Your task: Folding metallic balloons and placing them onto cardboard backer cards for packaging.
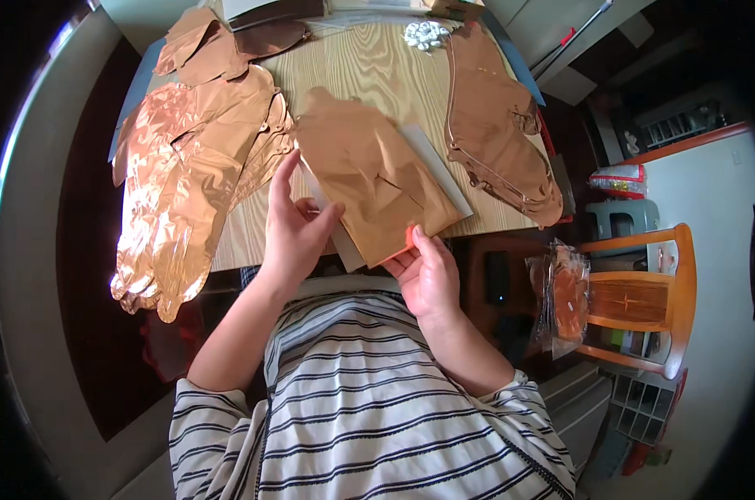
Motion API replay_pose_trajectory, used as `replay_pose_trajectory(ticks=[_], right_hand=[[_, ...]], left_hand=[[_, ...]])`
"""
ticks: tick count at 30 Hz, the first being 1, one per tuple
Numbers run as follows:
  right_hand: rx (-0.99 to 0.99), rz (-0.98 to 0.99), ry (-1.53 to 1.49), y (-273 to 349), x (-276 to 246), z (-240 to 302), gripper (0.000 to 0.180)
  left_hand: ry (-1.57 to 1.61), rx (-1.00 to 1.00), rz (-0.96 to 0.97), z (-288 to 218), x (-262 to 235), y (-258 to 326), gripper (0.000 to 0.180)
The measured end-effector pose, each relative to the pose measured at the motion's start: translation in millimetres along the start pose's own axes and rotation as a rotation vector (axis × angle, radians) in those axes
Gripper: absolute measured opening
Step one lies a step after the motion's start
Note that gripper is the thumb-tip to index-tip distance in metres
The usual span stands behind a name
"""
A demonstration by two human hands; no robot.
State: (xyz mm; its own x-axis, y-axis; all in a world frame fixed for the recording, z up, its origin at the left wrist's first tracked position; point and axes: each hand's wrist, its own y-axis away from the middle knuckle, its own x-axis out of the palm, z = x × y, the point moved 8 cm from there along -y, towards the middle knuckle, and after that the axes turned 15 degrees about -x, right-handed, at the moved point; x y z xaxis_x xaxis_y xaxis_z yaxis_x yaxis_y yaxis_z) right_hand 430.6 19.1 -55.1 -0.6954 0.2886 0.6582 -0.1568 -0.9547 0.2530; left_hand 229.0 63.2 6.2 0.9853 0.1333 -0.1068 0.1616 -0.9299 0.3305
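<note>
A flat, folded copper-coloured foil piece [356, 167], looking like an uninflated balloon, lies creased over a white card [440, 171] at the table's near edge. My left hand [294, 225] is at its left side, index finger stretched along the edge and thumb spread onto the lower corner. At the bottom right corner, my right hand [427, 271] pinches the foil, thumb on top and fingers beneath. A small orange strip [411, 237] shows beside that thumb. What the fingers underneath touch is hidden.
Shiny copper foil pieces [173, 175] overlap at the table's left and hang over its front edge. Another flat brown foil piece [494, 117] lies at the right, beside a white bundle [426, 35]. A wooden chair [644, 292] with a clear plastic bag [561, 296] stands right.
</note>
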Motion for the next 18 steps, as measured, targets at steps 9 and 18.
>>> replay_pose_trajectory(ticks=[9, 18], right_hand=[[-0.296, 0.506, 1.091, -6, 4, 52, 0.027], [-1.519, 1.083, 1.573, 12, 60, 63, 0.033]], left_hand=[[-0.282, 0.161, -0.167, -10, -16, -24, 0.086], [-0.064, 0.188, -0.006, 3, -13, -44, 0.083]])
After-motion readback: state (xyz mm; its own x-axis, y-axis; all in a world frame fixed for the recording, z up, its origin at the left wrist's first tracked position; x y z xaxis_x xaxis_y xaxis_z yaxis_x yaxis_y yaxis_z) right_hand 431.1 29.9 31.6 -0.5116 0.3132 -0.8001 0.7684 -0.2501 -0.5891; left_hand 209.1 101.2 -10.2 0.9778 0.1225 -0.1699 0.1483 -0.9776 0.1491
